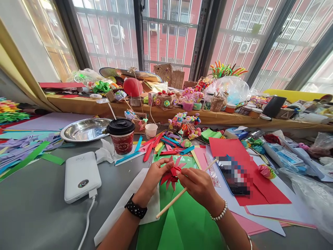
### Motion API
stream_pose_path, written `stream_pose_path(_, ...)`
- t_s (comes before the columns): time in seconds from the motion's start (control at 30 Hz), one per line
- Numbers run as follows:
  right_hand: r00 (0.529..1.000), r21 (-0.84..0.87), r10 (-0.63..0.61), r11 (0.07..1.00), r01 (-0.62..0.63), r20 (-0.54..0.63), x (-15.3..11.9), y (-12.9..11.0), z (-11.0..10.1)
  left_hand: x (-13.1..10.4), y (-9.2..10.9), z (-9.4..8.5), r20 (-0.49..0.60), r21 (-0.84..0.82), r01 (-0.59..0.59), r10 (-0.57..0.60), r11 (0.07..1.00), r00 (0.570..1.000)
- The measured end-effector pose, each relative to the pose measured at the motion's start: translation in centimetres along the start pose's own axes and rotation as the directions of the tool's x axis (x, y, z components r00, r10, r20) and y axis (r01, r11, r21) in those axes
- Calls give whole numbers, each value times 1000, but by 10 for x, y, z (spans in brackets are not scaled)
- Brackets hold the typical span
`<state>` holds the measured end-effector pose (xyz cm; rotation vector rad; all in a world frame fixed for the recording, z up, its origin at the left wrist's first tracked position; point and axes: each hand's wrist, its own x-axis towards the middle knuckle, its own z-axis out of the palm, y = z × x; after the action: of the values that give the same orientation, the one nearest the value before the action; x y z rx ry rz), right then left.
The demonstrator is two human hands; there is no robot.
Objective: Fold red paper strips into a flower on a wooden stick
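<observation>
A red paper flower [172,174] with pointed petals is held over the green paper [179,222] in front of me. My left hand [153,178] pinches it from the left, thumb and fingers on its petals. At its centre, the fingertips of my right hand [199,184] press on the folded paper. A thin wooden stick [171,202] also runs under my right hand's fingers, slanting from lower left to upper right. The fingers hide part of the flower's middle.
Left of my hands lie a white power bank [82,177] with a cable, a lidded coffee cup [121,136] and a metal plate [85,129]. To the right are a phone [232,177] and red paper [273,187]. Coloured strips [156,146] and craft flowers [185,125] lie behind.
</observation>
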<state>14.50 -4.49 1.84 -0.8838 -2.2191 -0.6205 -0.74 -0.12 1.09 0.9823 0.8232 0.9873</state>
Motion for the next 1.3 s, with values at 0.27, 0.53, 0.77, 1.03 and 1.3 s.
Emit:
stream_pose_path(0.27, 1000, 4, -20, 1000, 20, 2, -1, 1, 0, 2, 0, 0, -15, 0, 11, -11, 1000, 1000)
stream_pose_path(0.53, 999, 11, -37, 999, 37, 31, 0, 2, -3, 1, 0, 0, -34, 27, -24, 25, 999, 999)
stream_pose_path(0.77, 997, 15, -48, 999, 47, 63, -1, 2, -3, 2, 0, -1, -78, 54, -51, 55, 997, 995)
stream_pose_path(1.03, 985, 154, 152, 978, -138, -84, 0, 6, -1, -1, 4, 0, -72, 38, -200, 202, 979, 977)
stream_pose_path(1.3, 869, 410, 492, 803, -433, -47, 3, 6, -8, -10, 7, 6, -135, 150, -464, 483, 873, 865)
